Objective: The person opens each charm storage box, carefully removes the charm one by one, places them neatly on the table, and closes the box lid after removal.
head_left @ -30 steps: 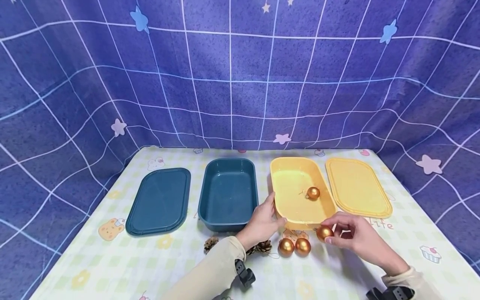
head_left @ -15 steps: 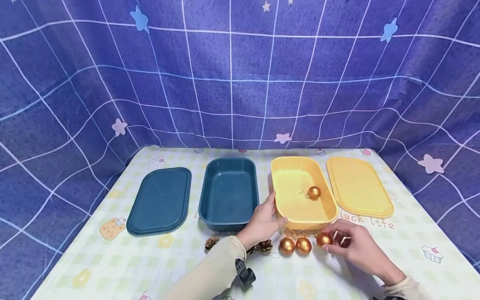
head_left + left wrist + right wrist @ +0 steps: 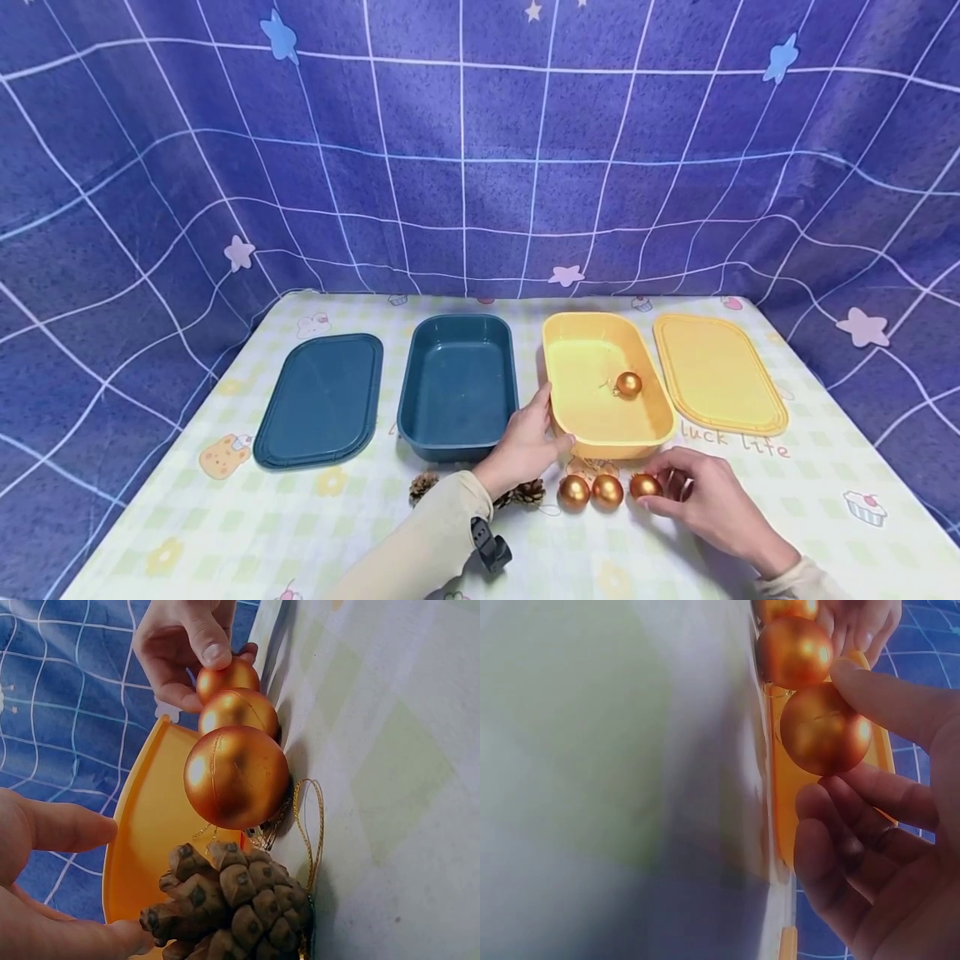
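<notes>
My right hand point(image 3: 708, 504) pinches a gold Christmas ball point(image 3: 644, 485) between thumb and fingertips, low over the tablecloth. Two more gold balls point(image 3: 590, 492) sit side by side just left of it, their loops toward the yellow box point(image 3: 611, 450). One ball point(image 3: 628, 384) lies inside that box. With straight fingers, my left hand point(image 3: 528, 442) touches the box's near left corner. In the left wrist view a pine cone point(image 3: 240, 907) stands close below the left fingers. The right wrist view shows the pinched ball point(image 3: 825, 729) from close up.
An open dark blue box point(image 3: 457, 454) stands left of the yellow one. A blue lid point(image 3: 318, 404) lies at far left and a yellow lid point(image 3: 720, 375) at right. Pine cones point(image 3: 423, 487) lie partly hidden by the left forearm. A blue curtain point(image 3: 480, 167) hangs behind the table.
My right hand has brought its ball down and slightly left, from the yellow box's front edge into line with the other two balls. The left hand stays at the box corner.
</notes>
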Tool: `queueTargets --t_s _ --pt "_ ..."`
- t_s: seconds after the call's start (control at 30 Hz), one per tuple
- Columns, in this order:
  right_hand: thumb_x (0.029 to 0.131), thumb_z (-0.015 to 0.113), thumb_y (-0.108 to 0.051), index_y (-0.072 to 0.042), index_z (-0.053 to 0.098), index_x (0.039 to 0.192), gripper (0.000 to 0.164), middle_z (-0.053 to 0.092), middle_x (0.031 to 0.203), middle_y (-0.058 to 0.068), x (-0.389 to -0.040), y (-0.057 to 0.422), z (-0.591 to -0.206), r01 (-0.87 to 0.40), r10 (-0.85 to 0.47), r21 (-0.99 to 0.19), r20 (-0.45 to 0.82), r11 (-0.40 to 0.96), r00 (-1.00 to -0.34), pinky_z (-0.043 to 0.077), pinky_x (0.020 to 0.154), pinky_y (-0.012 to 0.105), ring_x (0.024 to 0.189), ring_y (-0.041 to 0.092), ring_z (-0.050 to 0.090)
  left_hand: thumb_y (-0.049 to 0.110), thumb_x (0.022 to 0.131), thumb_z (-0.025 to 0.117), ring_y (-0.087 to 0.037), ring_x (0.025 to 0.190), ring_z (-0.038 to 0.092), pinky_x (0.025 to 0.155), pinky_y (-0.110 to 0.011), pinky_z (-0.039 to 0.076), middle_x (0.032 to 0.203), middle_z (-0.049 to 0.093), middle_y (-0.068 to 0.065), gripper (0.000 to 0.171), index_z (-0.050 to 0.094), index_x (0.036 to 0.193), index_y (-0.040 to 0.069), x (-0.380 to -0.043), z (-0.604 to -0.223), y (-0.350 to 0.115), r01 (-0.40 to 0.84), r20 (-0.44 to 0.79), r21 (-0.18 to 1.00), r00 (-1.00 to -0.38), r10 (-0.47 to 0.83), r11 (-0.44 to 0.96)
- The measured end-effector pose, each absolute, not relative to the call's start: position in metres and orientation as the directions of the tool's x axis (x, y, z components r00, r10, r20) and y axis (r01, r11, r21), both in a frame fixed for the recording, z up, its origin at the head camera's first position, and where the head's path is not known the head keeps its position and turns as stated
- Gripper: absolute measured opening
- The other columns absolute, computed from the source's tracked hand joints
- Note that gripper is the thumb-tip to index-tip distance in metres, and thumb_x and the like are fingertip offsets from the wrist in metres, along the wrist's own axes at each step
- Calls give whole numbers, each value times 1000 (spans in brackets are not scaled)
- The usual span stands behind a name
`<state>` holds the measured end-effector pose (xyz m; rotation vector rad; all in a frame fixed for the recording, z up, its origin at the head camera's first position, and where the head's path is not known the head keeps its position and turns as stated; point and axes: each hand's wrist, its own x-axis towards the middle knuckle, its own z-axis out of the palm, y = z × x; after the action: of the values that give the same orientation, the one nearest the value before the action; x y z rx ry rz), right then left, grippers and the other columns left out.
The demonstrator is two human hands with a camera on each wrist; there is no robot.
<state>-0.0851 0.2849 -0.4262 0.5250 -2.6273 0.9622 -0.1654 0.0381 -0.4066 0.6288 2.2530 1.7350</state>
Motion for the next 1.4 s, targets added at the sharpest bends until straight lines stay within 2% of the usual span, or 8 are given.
queueTargets --t_s 0.57,1.1,1.4 --pt "65 93 -24 -26 65 81 32 58 68 -18 -88 280 -426 -434 -289 -512 341 741 -895 45 49 14 59 -8 50 -5 89 65 -36 150 34 124 -44 33 161 31 -24 84 18 159 0 -162 -408 38 171 67 967 -889 453 191" --pt "72 89 -27 -23 68 89 27 60 70 -18 -90 282 -422 -421 -326 -511 268 750 -907 47 50 14 60 -10 50 -6 90 64 -37 150 32 124 -44 32 162 28 -25 85 15 159 -2 -163 -406 39 160 58 969 -889 455 188" --pt "74 88 -27 -23 68 92 28 62 73 -17 -90 283 -422 -453 -355 -516 281 727 -891 48 50 15 61 -10 52 -5 92 62 -35 151 31 124 -43 32 163 26 -23 86 11 160 1 -165 -405 39 152 43 969 -881 471 194"
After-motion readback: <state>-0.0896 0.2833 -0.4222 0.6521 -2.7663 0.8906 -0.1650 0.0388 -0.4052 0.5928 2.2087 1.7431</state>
